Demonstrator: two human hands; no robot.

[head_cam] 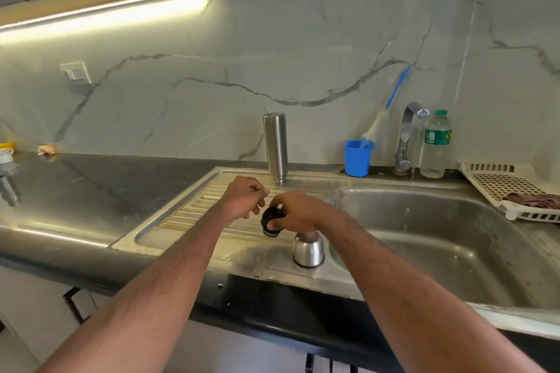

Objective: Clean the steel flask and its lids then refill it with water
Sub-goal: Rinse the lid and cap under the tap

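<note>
The steel flask (275,147) stands upside down at the back of the steel drainboard (194,209). Its steel cup lid (308,251) sits mouth down near the drainboard's front edge. My right hand (298,211) grips the black inner stopper lid (270,222) just above the drainboard, to the left of the cup lid. My left hand (245,197) hovers beside the stopper with fingers curled and holds nothing.
The sink basin (430,239) lies to the right, below a tap (407,139) with a thin stream of water. Behind stand a blue cup (357,159) with a bottle brush (378,124) and a plastic water bottle (436,144). A white dish rack (509,188) sits far right.
</note>
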